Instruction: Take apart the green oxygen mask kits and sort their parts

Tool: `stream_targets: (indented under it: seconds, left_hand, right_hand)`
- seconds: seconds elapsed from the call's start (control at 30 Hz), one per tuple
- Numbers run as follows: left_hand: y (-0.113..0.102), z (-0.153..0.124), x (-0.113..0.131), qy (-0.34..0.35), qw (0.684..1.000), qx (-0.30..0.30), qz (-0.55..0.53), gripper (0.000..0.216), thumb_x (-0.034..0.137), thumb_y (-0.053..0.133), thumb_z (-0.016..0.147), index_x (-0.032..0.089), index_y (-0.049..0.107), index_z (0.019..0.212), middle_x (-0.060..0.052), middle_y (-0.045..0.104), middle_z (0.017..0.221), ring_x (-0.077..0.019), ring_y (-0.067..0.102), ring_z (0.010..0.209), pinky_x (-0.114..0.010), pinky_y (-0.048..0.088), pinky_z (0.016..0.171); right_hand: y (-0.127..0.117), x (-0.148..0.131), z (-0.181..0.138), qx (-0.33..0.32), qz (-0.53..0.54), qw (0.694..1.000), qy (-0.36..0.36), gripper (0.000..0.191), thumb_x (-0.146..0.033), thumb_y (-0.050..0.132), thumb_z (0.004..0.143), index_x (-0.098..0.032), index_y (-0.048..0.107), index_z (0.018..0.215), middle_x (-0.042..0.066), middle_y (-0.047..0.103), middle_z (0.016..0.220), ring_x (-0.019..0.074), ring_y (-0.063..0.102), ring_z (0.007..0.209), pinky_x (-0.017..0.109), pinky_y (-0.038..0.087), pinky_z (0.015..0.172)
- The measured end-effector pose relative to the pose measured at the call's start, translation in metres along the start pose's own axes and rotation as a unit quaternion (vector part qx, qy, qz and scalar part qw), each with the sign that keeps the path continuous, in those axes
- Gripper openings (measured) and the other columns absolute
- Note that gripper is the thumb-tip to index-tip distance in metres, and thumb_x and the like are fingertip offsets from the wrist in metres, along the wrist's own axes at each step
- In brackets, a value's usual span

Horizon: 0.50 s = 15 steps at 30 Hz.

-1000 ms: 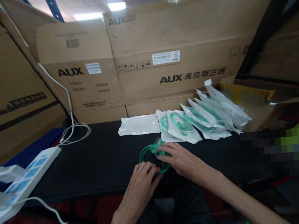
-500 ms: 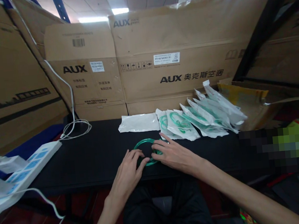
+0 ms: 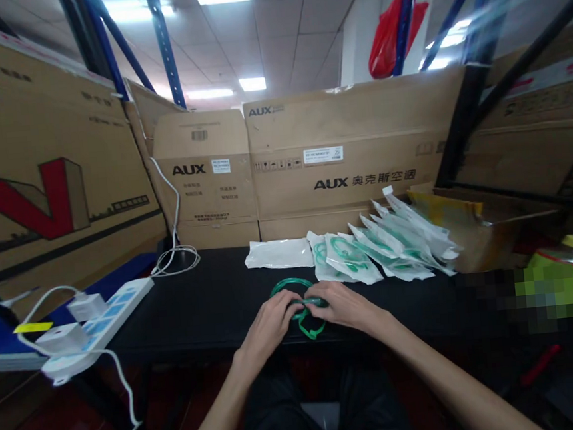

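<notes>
A coil of green tubing [image 3: 291,282] lies on the black table in front of me, its far loop showing beyond my fingers. My left hand [image 3: 271,318] is closed on a part of the tubing from the left, thumb and fingers pinched. From the right, my right hand [image 3: 343,305] pinches a thicker dark green piece of it. The fingertips of both hands nearly meet there. A bright green strap-like loop [image 3: 313,334] hangs toward me below the fingers. The rest of the coil is hidden behind my hands.
Behind the coil lie a flat white packet [image 3: 278,254] and several clear-and-white packets [image 3: 353,256] with green tubing inside. A white power strip [image 3: 106,324] and cable [image 3: 183,261] are at left. A cardboard box [image 3: 488,224] and a yellow-capped bottle [image 3: 567,271] stand at right.
My hands have drawn together over the coil, and their spread fingers have closed on the tubing. The bright green loop now shows below them. The head view has tilted up.
</notes>
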<state>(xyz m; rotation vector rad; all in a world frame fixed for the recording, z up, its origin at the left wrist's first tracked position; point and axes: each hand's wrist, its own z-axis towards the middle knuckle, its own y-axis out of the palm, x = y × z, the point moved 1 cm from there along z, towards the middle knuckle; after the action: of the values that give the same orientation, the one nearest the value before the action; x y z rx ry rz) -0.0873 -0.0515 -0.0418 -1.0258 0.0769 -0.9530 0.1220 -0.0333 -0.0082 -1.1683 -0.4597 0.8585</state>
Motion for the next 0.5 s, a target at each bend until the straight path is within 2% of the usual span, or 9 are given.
stream_targets:
  seconds: [0.23,0.5]
  left_hand:
    - [-0.003,0.011,-0.011,0.047,0.999,-0.024,0.006,0.015,0.027,0.046,0.109,0.024,0.06,0.114,-0.004,0.07,0.112,-0.021,0.069,0.107,-0.034,0.055,0.096]
    - [0.002,0.016,-0.019,0.071,0.997,-0.031,0.027,0.015,0.023,0.053,0.106,0.016,0.066,0.107,-0.005,0.07,0.101,-0.0202,0.069,0.095,-0.04,0.058,0.088]
  right_hand:
    - [0.002,0.002,-0.004,0.016,0.063,0.998,0.017,0.02,-0.031,0.066,0.101,-0.016,0.069,0.115,0.006,0.073,0.11,0.0211,0.072,0.096,0.043,0.061,0.086]
    - [0.004,-0.001,-0.002,0.025,0.076,0.997,-0.007,0.019,-0.029,0.066,0.101,-0.016,0.069,0.113,0.006,0.073,0.112,0.0224,0.072,0.101,0.045,0.06,0.089]
